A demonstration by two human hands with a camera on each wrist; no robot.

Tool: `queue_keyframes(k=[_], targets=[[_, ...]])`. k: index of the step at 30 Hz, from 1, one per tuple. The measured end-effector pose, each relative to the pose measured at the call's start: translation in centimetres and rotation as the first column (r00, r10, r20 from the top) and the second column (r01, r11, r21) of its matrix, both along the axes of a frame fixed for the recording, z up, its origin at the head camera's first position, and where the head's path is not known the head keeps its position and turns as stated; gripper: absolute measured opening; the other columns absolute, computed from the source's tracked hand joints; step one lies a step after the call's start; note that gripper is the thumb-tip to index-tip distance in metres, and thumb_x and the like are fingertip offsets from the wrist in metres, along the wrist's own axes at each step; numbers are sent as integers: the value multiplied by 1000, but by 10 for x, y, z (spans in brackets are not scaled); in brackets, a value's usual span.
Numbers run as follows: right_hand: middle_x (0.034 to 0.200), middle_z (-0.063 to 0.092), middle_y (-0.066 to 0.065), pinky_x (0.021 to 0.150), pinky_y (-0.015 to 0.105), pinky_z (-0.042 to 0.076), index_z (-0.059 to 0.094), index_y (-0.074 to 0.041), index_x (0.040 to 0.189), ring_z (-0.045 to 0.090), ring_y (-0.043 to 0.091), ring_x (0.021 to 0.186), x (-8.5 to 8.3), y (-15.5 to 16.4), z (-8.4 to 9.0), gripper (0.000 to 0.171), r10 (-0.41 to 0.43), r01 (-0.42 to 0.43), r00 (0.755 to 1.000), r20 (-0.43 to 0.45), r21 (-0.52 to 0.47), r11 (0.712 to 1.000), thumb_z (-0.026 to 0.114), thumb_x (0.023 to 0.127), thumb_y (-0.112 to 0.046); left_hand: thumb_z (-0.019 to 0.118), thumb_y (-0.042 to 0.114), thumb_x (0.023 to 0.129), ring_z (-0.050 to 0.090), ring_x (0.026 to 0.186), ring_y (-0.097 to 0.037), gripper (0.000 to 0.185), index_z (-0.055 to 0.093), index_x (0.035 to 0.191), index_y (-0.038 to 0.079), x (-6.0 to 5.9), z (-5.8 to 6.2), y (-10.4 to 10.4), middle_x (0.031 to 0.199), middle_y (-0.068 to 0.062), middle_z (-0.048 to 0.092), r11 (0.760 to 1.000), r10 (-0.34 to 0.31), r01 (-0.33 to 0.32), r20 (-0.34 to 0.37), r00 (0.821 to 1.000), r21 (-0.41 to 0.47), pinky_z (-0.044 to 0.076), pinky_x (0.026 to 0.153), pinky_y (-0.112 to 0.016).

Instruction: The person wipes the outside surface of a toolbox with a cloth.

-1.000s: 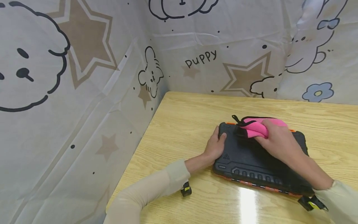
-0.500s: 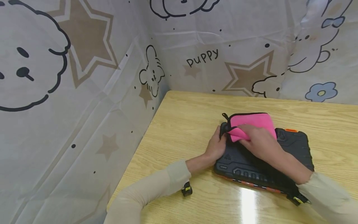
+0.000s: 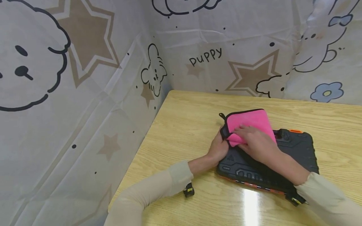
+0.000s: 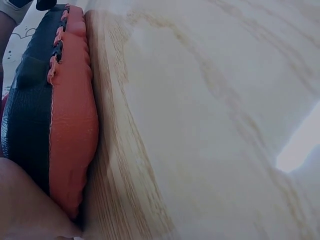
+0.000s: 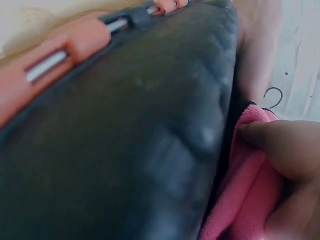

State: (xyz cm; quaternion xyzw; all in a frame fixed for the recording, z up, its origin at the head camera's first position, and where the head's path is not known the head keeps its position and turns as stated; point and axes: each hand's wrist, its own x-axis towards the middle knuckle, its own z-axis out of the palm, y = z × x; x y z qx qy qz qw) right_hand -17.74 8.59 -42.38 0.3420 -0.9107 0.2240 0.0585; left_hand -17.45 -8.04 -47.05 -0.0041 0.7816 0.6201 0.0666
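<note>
Fingers (image 3: 240, 130) of right hand (image 3: 255, 144) spread flat, pressing pink cloth (image 3: 249, 121) onto far left corner of black rugged case (image 3: 294, 153). Left hand (image 3: 217, 147) grips case's left edge, fingers curled round it. Case flat on wooden counter (image 3: 192, 119), near printed curtain (image 3: 85, 94).

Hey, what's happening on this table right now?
A person is working on a black rugged tablet case lying flat on a wooden table. The right hand presses a pink cloth onto the case's far left corner, while the left hand holds the case's left edge. The cloth partly overhangs the case.
</note>
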Motion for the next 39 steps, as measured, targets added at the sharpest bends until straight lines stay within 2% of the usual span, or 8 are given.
queue_keyframes(k=[5, 13, 18, 21, 26, 31, 34, 39], targets=[[117, 67, 23, 97, 55, 46, 69, 4, 120, 59, 42, 116, 4, 4, 3, 43, 43, -43, 999, 3, 6, 999, 81, 78, 2, 47, 6, 100, 45, 130, -8, 45, 50, 143, 21, -1, -2, 0, 140, -1, 56, 1000, -14, 13, -34, 999, -19, 34, 108, -28], [117, 69, 17, 94, 54, 49, 71, 0, 120, 61, 39, 114, 24, 8, 5, 44, 73, -74, 996, 46, 41, 996, 83, 78, -2, 45, 22, 107, 41, 137, -16, 46, 40, 151, 12, 1, 0, 0, 147, -7, 51, 999, -32, 32, -33, 999, -3, 32, 110, -30], [113, 71, 10, 90, 48, 52, 74, -5, 114, 65, 32, 109, 41, 9, 4, 39, 123, -124, 992, 40, 46, 991, 85, 77, -7, 49, 24, 105, 55, 120, -16, 39, 52, 141, 9, 1, 1, 0, 130, -9, 63, 1000, 1, -1, 3, 1000, 28, 42, 101, -29], [108, 71, 1, 85, 42, 55, 76, -12, 108, 67, 21, 102, 50, 8, 1, 34, 179, -179, 984, 24, 7, 984, 86, 76, -8, 56, 23, 103, 58, 115, -16, 35, 55, 135, 9, 2, -1, -1, 125, -9, 66, 997, -32, 34, -23, 999, 65, 44, 97, -27], [104, 68, -10, 84, 36, 54, 75, -20, 104, 64, 10, 97, 64, 6, -2, 33, 249, -248, 968, 15, -53, 967, 86, 75, -10, 50, 13, 105, 52, 127, -23, 39, 45, 142, 5, 2, -3, -5, 135, -16, 59, 991, -107, 116, -129, 986, 63, 39, 105, -29], [104, 69, -10, 83, 36, 55, 76, -21, 102, 65, 10, 97, 73, 6, -1, 29, 281, -281, 960, -4, -56, 958, 87, 75, -20, 37, 15, 109, 43, 136, -30, 48, 30, 153, -3, 2, -4, -7, 145, -23, 47, 988, -127, 136, -119, 985, 69, 31, 112, -34], [107, 71, -5, 85, 40, 55, 77, -19, 104, 66, 16, 103, 75, 8, 1, 30, 298, -297, 954, 37, -43, 954, 87, 76, -19, 37, 16, 109, 47, 130, -30, 45, 33, 149, -4, 1, -4, -7, 141, -23, 50, 990, -130, 135, -122, 984, 31, 35, 109, -34], [110, 72, -3, 88, 44, 54, 78, -16, 109, 66, 22, 108, 75, 12, 8, 37, 330, -330, 929, 168, -26, 944, 83, 75, -4, 37, 12, 107, 54, 118, -26, 36, 41, 140, -3, -1, -1, -6, 130, -21, 56, 990, -140, 142, -129, 982, 7, 42, 101, -30]])
